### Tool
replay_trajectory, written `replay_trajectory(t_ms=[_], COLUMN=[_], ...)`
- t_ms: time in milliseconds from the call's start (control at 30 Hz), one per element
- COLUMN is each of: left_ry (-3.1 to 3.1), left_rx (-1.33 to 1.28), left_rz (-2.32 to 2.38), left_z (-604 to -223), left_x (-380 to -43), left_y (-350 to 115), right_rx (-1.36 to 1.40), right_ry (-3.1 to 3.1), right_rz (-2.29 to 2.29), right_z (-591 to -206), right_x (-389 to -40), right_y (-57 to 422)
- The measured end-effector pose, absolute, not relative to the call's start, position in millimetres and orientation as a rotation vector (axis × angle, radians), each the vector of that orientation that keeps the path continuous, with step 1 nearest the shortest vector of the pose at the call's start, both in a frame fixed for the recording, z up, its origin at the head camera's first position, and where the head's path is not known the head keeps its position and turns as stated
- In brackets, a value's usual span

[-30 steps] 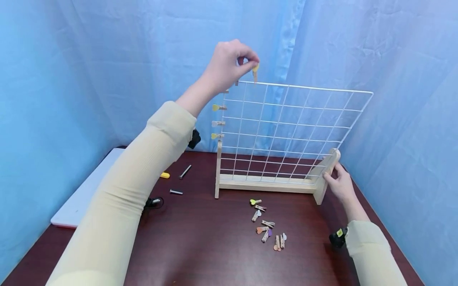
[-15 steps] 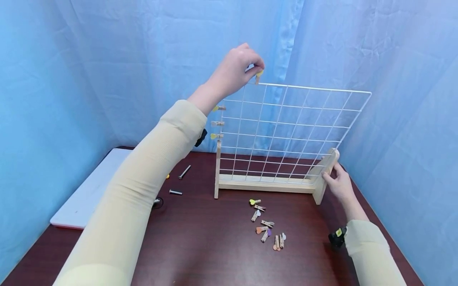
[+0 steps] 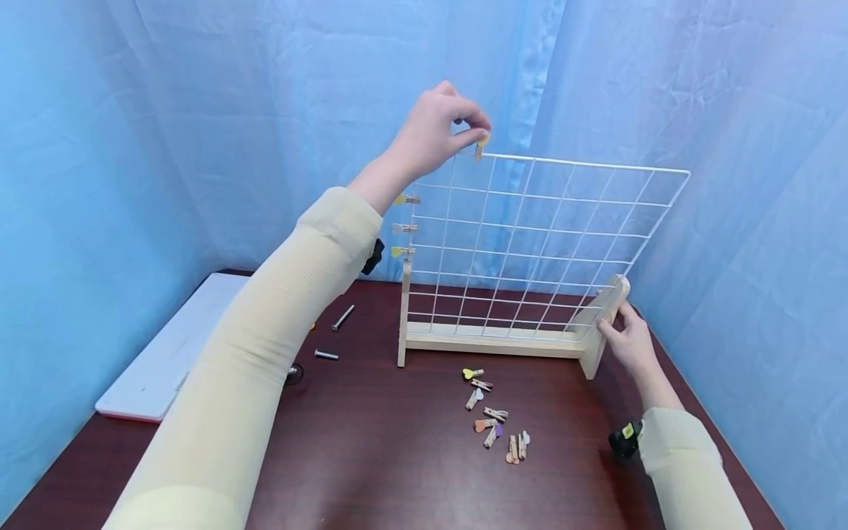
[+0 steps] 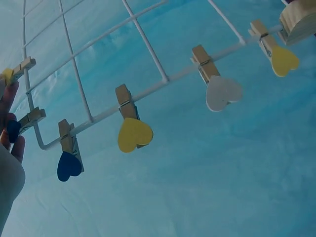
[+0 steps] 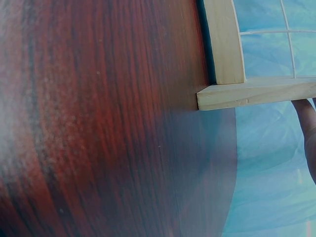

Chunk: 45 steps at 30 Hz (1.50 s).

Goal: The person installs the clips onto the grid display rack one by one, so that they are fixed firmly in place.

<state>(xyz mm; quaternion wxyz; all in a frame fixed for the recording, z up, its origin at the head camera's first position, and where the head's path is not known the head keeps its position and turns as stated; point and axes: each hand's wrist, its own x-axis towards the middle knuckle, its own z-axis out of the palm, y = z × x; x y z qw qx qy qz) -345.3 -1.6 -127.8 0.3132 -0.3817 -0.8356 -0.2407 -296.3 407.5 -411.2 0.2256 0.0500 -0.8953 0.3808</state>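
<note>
My left hand point(image 3: 437, 132) pinches a wooden clothespin with a yellow heart point(image 3: 479, 150) at the top wire of a white wire grid point(image 3: 583, 163). The left wrist view shows this clothespin's wooden end point(image 4: 25, 64) at the wire, beside a blue-heart clothespin point(image 4: 32, 118). Along the grid's side hang a blue clothespin point(image 4: 67, 165), a yellow one point(image 4: 135, 134), a white one point(image 4: 223, 93) and another yellow one point(image 4: 284, 61). My right hand point(image 3: 632, 342) grips the right end piece of the wooden stand point(image 3: 497, 343) that bears the grid; its fingers point(image 5: 308, 128) show partly in the right wrist view.
Several heart clothespins point(image 3: 486, 425) lie loose on the dark red table point(image 3: 371, 456) in front of the stand. Two bolts point(image 3: 343, 317) lie left of it. A white board point(image 3: 165, 346) is at the far left, partly behind my sleeve. Blue curtains surround the table.
My left hand has moved slightly right and down with the yellow-heart clothespin, which now sits lower over the top wire. My right hand stays on the stand.
</note>
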Motion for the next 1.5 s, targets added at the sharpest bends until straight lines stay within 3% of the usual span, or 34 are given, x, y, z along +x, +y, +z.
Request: replay_trajectory(t_ms=[300,667,1133,1500], left_ry=[-2.080,-1.927,-2.264,-2.491], left_rx=[-0.876,-0.655,-0.514,-0.544], left_rz=[-0.919,-1.140,-1.178,-1.312], left_z=[-148.2,-238.5,-374.7,-413.6], left_x=[-324.8,-295.9,-302.6,-321.6], left_y=[-24.7,-65.2,-64.4,-55.7], right_rx=[0.142,0.097,0.138,0.143], right_ry=[-2.475,-2.509,-2.461,-2.484], right_rz=[1.103,1.065,1.047,1.052], right_z=[-411.5,-415.1,-413.9,-410.2], right_x=[-297.3,-287.3,-285.1,-290.5], right_y=[408.6,414.0,409.6,406.7])
